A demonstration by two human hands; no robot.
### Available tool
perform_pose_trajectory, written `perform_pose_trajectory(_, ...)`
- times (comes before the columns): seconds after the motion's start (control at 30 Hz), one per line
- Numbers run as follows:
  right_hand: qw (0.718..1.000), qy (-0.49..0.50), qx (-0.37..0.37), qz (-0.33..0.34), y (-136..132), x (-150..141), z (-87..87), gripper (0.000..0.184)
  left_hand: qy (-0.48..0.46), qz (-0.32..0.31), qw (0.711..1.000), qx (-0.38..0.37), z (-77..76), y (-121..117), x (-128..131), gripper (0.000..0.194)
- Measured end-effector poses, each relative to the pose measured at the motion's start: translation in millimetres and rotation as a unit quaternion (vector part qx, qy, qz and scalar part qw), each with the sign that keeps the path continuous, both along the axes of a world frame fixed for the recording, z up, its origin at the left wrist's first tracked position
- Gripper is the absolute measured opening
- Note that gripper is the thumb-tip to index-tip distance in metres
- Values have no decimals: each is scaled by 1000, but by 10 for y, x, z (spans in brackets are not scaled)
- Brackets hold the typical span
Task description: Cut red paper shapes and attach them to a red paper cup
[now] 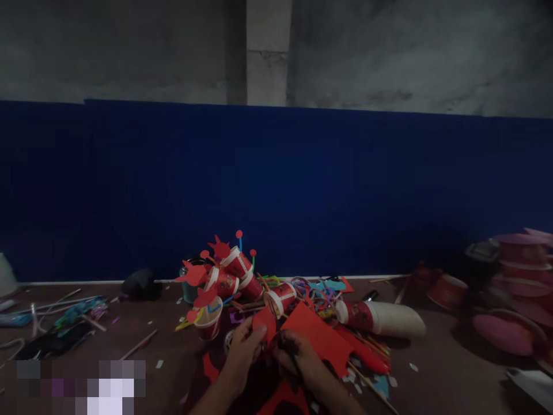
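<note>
My left hand point(243, 351) is closed on a small piece of red paper point(264, 320), pinched between thumb and fingers. Black-handled scissors point(277, 326) are in my right hand point(302, 354), their blades pointing up beside the paper's right edge. Just beyond my hands a red paper cup point(281, 298) with a white rim lies tilted. A larger red sheet point(317, 331) with a cut edge lies to the right of the scissors. To the left stands an upright cup point(208, 320) with red paper shapes and straw-like pieces on it.
Several decorated cups point(235, 262) are heaped at the back, against the blue partition point(276, 184). A stack of paper cups point(389, 320) lies on its side at right. Pink items point(503, 334) and stacked bowls point(522, 259) are far right. Scraps and straws point(82, 314) litter the left.
</note>
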State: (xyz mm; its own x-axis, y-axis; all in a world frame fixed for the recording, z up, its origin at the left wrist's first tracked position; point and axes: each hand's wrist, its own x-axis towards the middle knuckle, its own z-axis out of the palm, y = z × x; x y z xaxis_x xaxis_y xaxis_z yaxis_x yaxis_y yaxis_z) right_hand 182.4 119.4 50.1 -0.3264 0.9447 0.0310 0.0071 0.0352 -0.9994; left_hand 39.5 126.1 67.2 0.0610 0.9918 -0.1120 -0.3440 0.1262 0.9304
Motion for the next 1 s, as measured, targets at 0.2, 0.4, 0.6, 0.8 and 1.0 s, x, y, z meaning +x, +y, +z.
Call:
perform_pose_trajectory(0.2,1000,-1,-3,6,-11,-15,8,36,12,3,1000,-4,-19,-2,-4,40)
perform_pose_trajectory(0.4,1000,-10,-11,-5,-20,-30,57,39,16,5,1000,-3,3,-15,1,41)
perform_pose_trajectory(0.6,999,-40,-12,-24,-44,-32,124,35,18,8,1000,1,-1,-9,-2,39)
perform_pose_trajectory(0.8,995,-50,-63,-52,-55,-24,199,36,-6,12,1000,-11,86,-45,12,44)
perform_pose_trajectory(1.0,997,22,-62,-41,-88,16,268,41,-24,20,999,-9,135,-74,28,48)
